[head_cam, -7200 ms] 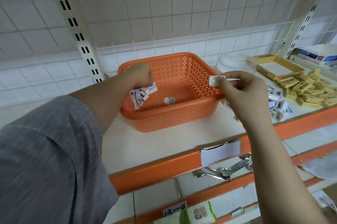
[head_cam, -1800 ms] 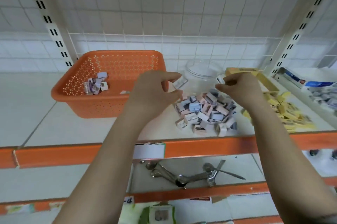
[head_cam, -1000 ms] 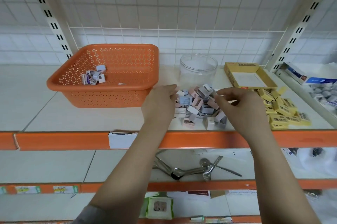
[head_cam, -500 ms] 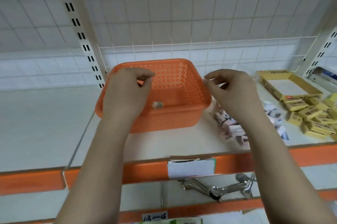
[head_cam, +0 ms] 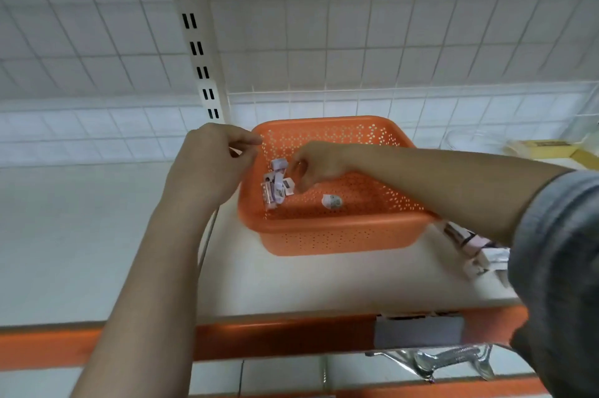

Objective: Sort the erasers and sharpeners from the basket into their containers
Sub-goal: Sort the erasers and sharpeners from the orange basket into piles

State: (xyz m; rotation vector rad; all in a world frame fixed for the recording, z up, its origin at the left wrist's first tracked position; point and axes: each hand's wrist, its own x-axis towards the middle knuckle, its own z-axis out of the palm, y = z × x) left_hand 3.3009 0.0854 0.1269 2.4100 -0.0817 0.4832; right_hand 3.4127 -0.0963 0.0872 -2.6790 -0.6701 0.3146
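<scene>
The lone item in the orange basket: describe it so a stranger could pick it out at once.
Find the orange basket on the white shelf. On its perforated floor, near the front and about midway across, lies the lone small white wrapped piece. It sits by itself, apart from the cluster of similar pieces at the basket's left side, where the right hand reaches.

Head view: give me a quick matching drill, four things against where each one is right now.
Things:
1. left hand
2. right hand
3. lone wrapped piece
4. yellow box

Places:
A. far right, at the back of the shelf
B. inside the orange basket, at the cluster of small packets
C. over the basket's left rim
D. alone on the basket floor

Pairs: 1-C, 2-B, 3-D, 4-A
</scene>
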